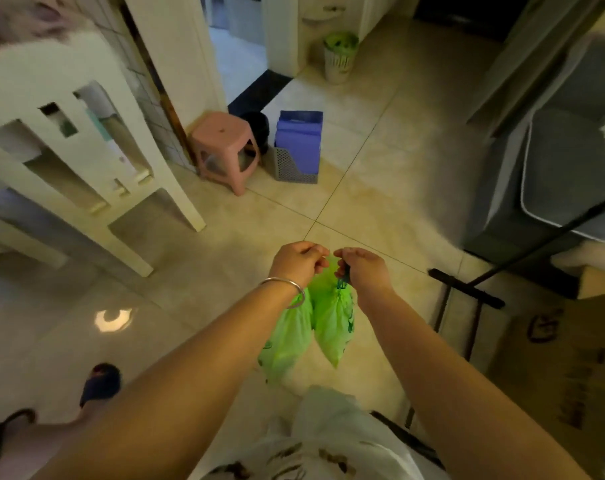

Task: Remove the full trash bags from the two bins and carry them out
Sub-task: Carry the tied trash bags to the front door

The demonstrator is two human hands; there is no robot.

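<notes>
Two green trash bags hang in front of me above the tiled floor: one (289, 337) on the left, one (334, 320) on the right. My left hand (299, 261), with a silver bangle on the wrist, pinches the bag tops. My right hand (361, 270) grips the dark tied neck of the right bag. The two hands almost touch. A white slotted bin (339, 62) with a green liner stands far ahead by a door frame. A grey mesh bin (296, 164) with a blue-purple liner stands beside a pink stool.
A pink plastic stool (225, 147) and a white cabinet (69, 140) stand to the left. A grey appliance (554, 174) is on the right, with a squeegee mop (467, 287) leaning across the floor and a cardboard box (571, 358) near it. My slippered foot (100, 382) is at lower left.
</notes>
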